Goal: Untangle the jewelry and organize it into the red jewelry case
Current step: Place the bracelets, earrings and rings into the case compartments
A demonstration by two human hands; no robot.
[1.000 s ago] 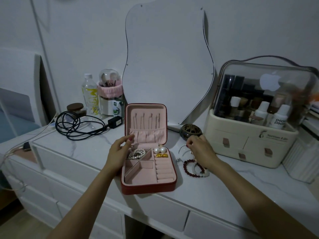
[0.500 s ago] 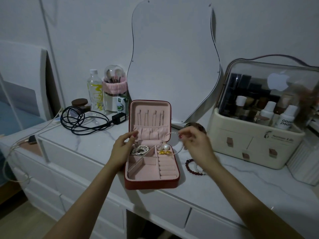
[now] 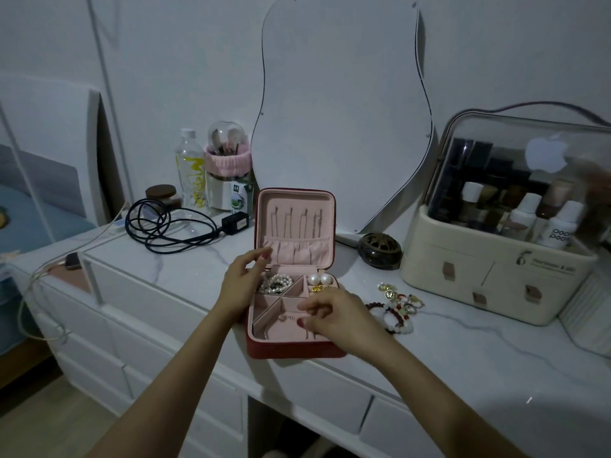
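The right hand (image 3: 334,317) is over the front part of the red jewelry case (image 3: 291,348), with its fingers curled downward. Its fingertips are at a thin chain bracelet (image 3: 286,320) that lies in the front left compartment; it seems to pinch the chain, but the light is weak and I cannot tell this for sure. The left hand (image 3: 241,285) rests on the left edge of the case, where the lid meets the base, with fingers relaxed and almost straight, and it grasps nothing.

The case stands open on the white marble dresser top (image 3: 463,358), with its pink lid upright. In the back left compartment lies a pearl bracelet (image 3: 276,283). In the back right compartment there are two pearl earrings (image 3: 319,278) and, just in front of them, a small gold piece (image 3: 317,288).

To the right of the case, on the dresser top, a tangled pile of jewelry (image 3: 396,307) waits, with red and white beads. Behind it stands a dark round bowl (image 3: 380,251), and further right a cream cosmetics organizer (image 3: 496,259). To the left of the case lies a black cable (image 3: 165,226).
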